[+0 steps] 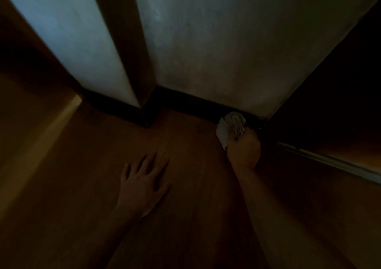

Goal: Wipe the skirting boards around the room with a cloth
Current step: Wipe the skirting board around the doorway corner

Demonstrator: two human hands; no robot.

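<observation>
A dark skirting board (pixel 191 101) runs along the foot of a pale wall (pixel 226 52) in dim light. My right hand (pixel 244 151) grips a bunched whitish cloth (pixel 232 125) and presses it against the skirting board near the right-hand corner. My left hand (pixel 144 184) lies flat on the wooden floor (pixel 185 217) with its fingers spread, holding nothing. The skirting board wraps around a jutting wall corner (pixel 144 112) to the left.
A dark panel with a metal track (pixel 329 159) along its foot closes off the right side. A brown door or panel edge (pixel 123 41) stands between the two pale wall faces. On the left, a lit strip (pixel 51 128) crosses the floor.
</observation>
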